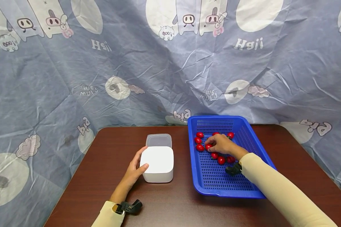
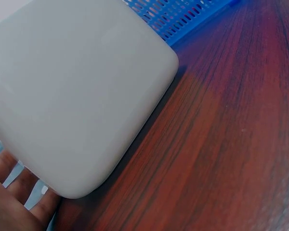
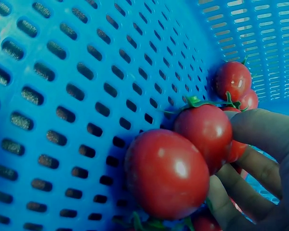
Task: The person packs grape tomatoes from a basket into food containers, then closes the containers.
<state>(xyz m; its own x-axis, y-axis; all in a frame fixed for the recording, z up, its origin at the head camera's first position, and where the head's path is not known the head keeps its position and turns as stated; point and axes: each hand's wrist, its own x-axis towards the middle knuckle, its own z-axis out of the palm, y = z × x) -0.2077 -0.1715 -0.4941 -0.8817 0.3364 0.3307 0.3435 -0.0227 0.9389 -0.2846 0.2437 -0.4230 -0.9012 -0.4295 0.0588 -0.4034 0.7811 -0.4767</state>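
Sleeve (image 1: pixel 278 184), brown table (image 1: pixel 170 205), blue basket (image 1: pixel 230 193), printed cloth (image 1: pixel 147 60)

The head view is bright; glare dots the tomatoes (image 3: pixel 166 174).

From the head I face forward and down over the wooden table (image 1: pixel 170 208), left wrist close on the white container (image 2: pixel 82 91), right wrist inside the blue basket (image 1: pixel 230 194) all three views share.

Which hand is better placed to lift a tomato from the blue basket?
Right, probably: the right hand is inside the blue basket, pinching a tomato, while the left hand is outside, touching the white container.
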